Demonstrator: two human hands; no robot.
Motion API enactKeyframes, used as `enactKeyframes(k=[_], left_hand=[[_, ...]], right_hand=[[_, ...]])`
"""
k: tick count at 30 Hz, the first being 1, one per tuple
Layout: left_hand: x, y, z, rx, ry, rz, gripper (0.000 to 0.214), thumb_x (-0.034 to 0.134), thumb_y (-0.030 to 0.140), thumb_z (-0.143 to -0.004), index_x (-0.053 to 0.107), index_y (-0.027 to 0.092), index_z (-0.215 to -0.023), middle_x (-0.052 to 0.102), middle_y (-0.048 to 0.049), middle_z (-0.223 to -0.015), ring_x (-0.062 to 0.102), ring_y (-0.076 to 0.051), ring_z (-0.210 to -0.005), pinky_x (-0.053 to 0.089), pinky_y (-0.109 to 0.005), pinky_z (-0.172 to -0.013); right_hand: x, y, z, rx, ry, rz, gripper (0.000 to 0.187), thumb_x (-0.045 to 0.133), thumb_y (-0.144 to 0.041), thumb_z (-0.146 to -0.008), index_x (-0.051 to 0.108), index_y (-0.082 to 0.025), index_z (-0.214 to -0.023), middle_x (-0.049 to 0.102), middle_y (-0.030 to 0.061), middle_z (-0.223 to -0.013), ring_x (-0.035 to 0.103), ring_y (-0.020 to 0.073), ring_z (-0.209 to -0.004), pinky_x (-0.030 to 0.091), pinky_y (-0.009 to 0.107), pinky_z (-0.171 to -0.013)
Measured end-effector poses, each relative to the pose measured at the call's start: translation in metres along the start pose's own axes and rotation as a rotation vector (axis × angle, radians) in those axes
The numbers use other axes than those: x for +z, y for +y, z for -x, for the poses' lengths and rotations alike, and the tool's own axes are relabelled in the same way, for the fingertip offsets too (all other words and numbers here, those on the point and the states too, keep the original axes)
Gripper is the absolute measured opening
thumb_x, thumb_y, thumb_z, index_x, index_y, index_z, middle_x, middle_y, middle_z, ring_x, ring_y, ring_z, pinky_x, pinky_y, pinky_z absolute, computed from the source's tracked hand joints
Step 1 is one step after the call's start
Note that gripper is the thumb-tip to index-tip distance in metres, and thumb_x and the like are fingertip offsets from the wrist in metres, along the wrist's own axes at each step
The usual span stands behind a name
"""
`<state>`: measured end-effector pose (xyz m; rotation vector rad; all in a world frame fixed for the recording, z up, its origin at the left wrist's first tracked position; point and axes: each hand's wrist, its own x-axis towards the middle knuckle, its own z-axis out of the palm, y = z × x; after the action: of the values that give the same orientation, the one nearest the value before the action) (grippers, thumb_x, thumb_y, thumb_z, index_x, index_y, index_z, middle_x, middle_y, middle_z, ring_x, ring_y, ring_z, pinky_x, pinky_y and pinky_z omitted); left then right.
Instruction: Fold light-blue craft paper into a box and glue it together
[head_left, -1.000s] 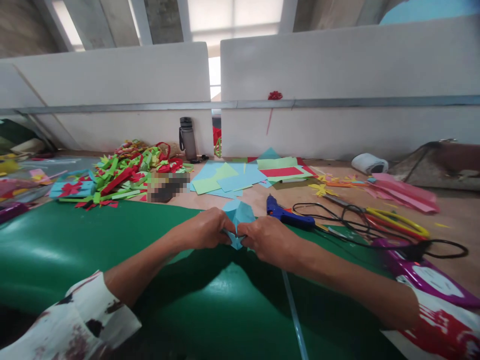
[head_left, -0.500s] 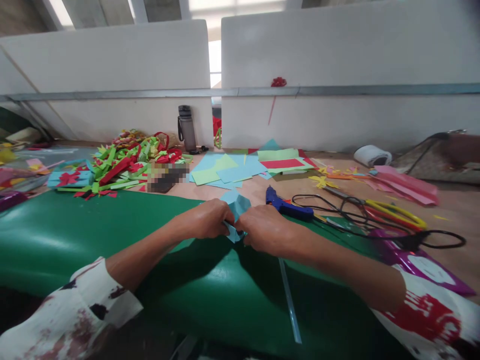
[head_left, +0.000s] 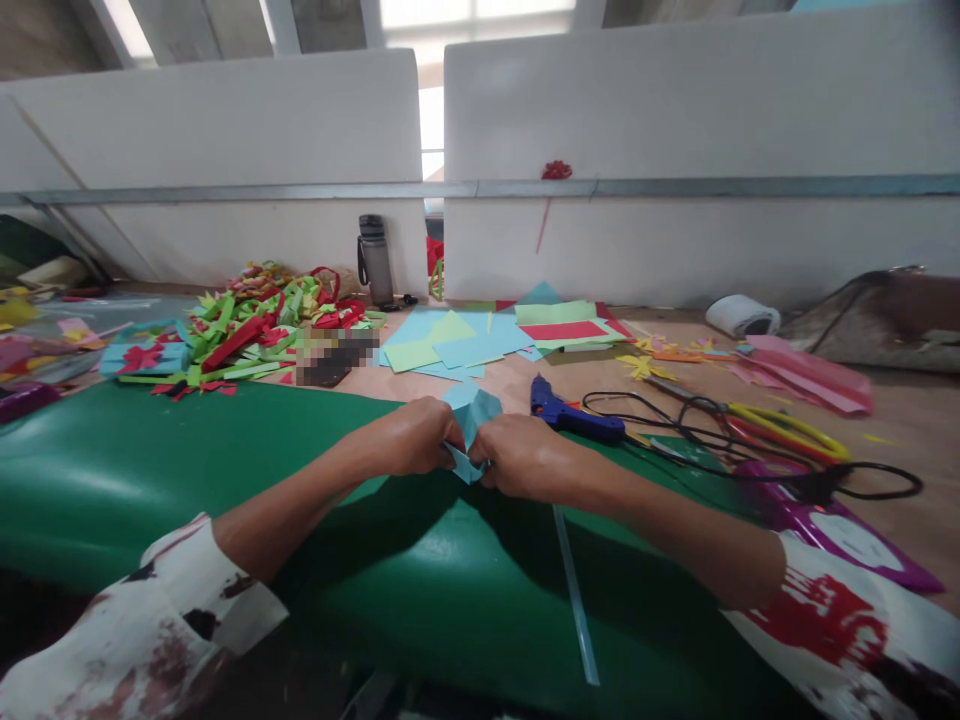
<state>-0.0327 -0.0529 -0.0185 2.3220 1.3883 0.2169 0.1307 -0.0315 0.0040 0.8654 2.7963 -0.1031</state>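
Observation:
A folded piece of light blue paper point(head_left: 472, 415) sits between both hands, just above the green mat point(head_left: 150, 480). My left hand point(head_left: 411, 437) pinches its left side with closed fingers. On the other side, my right hand point(head_left: 525, 458) grips the paper, fingers curled. The lower part of the paper is hidden by my fingers.
A blue glue gun point(head_left: 574, 417) lies just right of my hands, with black cables point(head_left: 712, 430) and yellow-handled scissors point(head_left: 787, 428) beyond. Coloured paper sheets point(head_left: 480, 340) and a heap of green and red scraps point(head_left: 255, 325) lie behind. A grey bottle point(head_left: 375, 260) stands by the white partition.
The hands stay together on the blue paper, and the folded piece sits lower between them than a second ago. The view has shifted slightly.

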Motion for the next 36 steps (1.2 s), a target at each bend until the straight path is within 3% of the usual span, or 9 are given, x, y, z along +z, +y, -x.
enactKeyframes(k=[7, 20, 36], left_hand=[[-0.003, 0.009, 0.003, -0.036, -0.020, -0.067, 0.032, 0.057, 0.004, -0.065, 0.073, 0.017, -0.091, 0.072, -0.0022, -0.078, 0.059, -0.014, -0.067, 0.039, -0.017, -0.058], [0.007, 0.004, -0.002, -0.038, 0.002, -0.268, 0.034, 0.058, 0.009, -0.065, 0.071, 0.027, -0.091, 0.072, -0.0040, -0.088, 0.064, -0.021, -0.082, 0.040, -0.024, -0.064], [0.006, 0.020, -0.001, -0.121, -0.003, -0.384, 0.031, 0.058, 0.015, -0.069, 0.071, 0.031, -0.092, 0.072, -0.0028, -0.087, 0.064, -0.022, -0.086, 0.040, -0.024, -0.063]], right_hand=[[0.004, 0.007, -0.002, -0.042, -0.019, -0.107, 0.015, 0.051, -0.014, -0.071, 0.066, -0.019, -0.071, 0.059, 0.0013, -0.063, 0.051, 0.0123, -0.058, 0.027, 0.023, -0.049], [0.000, 0.000, 0.001, 0.057, -0.051, -0.112, 0.013, 0.053, -0.014, -0.069, 0.065, -0.017, -0.071, 0.062, 0.0050, -0.067, 0.056, 0.0170, -0.067, 0.026, 0.025, -0.050], [0.013, 0.006, -0.001, 0.067, 0.039, -0.143, 0.013, 0.054, -0.016, -0.070, 0.067, -0.018, -0.074, 0.065, 0.0058, -0.071, 0.058, 0.0181, -0.074, 0.029, 0.025, -0.056]])
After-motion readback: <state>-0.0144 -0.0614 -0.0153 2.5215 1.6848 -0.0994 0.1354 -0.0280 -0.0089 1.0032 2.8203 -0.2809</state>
